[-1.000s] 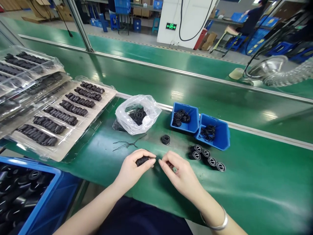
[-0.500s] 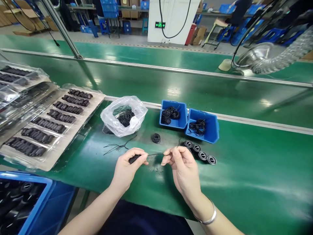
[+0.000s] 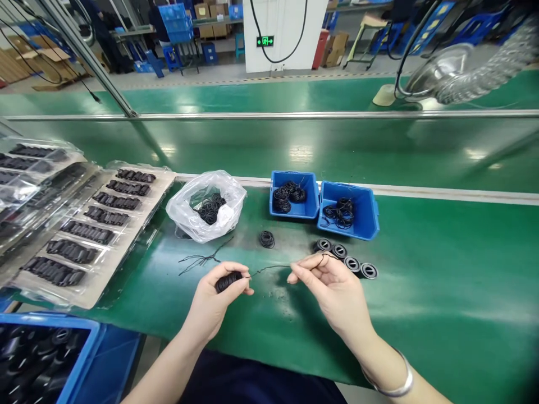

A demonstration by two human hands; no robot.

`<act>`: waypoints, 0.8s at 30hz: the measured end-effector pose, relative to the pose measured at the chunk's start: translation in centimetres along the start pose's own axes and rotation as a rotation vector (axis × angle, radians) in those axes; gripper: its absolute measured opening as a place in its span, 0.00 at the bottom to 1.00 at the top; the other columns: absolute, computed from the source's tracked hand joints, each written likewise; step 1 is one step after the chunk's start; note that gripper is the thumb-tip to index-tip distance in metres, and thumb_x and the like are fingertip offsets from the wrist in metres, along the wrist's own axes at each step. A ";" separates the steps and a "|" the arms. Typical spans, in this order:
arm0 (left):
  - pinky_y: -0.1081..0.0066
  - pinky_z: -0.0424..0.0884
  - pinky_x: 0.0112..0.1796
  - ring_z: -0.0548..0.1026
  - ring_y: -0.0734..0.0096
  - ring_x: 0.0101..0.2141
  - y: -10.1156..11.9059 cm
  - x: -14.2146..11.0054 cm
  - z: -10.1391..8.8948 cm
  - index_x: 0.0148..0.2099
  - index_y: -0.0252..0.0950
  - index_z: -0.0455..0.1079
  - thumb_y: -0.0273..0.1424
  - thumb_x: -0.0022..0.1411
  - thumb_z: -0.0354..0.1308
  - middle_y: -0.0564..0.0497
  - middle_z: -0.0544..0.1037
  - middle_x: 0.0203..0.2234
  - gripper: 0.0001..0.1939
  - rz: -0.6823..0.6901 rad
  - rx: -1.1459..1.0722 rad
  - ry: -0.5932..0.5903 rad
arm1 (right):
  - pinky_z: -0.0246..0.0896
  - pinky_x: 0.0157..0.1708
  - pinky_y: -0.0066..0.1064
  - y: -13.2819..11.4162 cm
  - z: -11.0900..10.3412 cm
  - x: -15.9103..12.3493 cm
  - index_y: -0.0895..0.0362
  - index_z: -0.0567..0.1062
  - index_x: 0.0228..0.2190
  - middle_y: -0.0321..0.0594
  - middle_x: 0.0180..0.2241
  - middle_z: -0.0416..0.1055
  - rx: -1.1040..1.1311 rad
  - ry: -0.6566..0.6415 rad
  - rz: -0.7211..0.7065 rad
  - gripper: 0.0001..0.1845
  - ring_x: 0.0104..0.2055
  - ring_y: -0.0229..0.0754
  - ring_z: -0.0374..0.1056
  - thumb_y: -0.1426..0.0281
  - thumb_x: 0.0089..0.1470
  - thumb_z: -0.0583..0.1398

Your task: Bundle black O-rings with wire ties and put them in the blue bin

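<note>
The left hand (image 3: 213,300) is held low over the green workbench (image 3: 442,280), its fingers curled, and a bundle of black rubber rings (image 3: 228,282) is clamped in it. The right hand (image 3: 332,294) is stretched toward it, with a silver bangle (image 3: 393,387) seen on the wrist. A thin black strand (image 3: 269,269) is pinched between that hand's thumb and forefinger, the two pressed together on it. The strand is drawn out from the bundle across the gap between the hands, and its end is seen curling up past the right fingertips.

A small coil of rings (image 3: 266,239) is lying on the bench ahead of the hands, with a tangle of loose strands (image 3: 200,259) off to the left. More rings are heaped in a clear plastic bag (image 3: 185,216) and in two blue bins (image 3: 295,193) (image 3: 366,216). A row of black cylindrical parts (image 3: 351,264) is lined up just beyond the right hand. Black parts are laid in rows on a plastic tray (image 3: 164,179) at the left, and a blue crate (image 3: 50,320) is seen at the lower left.
</note>
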State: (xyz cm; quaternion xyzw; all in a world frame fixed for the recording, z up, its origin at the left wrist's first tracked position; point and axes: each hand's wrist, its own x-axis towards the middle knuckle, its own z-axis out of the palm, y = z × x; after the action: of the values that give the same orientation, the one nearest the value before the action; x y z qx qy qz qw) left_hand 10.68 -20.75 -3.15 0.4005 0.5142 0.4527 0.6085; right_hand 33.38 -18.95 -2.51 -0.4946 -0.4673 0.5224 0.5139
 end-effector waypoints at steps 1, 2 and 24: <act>0.69 0.76 0.39 0.78 0.71 0.32 0.1 -0.1 -0.2 0.42 0.37 0.74 0.31 0.62 0.65 0.52 0.75 0.34 0.07 0.030 0.024 0.000 | 0.71 0.35 0.32 0.0 0.0 -0.1 0.55 0.74 0.30 0.36 0.27 0.76 -0.017 -0.002 -0.005 0.08 0.30 0.41 0.76 0.66 0.56 0.67; 0.68 0.77 0.39 0.78 0.71 0.32 0.2 -0.3 -0.3 0.43 0.37 0.73 0.31 0.62 0.65 0.52 0.74 0.35 0.07 0.068 0.063 0.002 | 0.71 0.34 0.32 0.1 0.0 -0.3 0.55 0.74 0.29 0.36 0.26 0.76 -0.032 -0.003 -0.008 0.08 0.30 0.41 0.76 0.66 0.56 0.67; 0.64 0.73 0.47 0.79 0.66 0.40 2.7 1.3 2.0 0.50 0.39 0.71 0.28 0.60 0.63 0.50 0.79 0.38 0.15 0.145 0.533 -0.112 | 0.70 0.33 0.31 1.7 3.7 -1.9 0.57 0.72 0.29 0.37 0.24 0.78 0.302 -0.050 0.287 0.15 0.27 0.39 0.74 0.61 0.52 0.70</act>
State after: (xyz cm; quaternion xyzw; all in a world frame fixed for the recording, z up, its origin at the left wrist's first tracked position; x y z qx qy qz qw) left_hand 12.40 -18.77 -0.58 0.6065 0.5506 0.3212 0.4752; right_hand 29.54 -20.87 -3.86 -0.4602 -0.3211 0.6665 0.4908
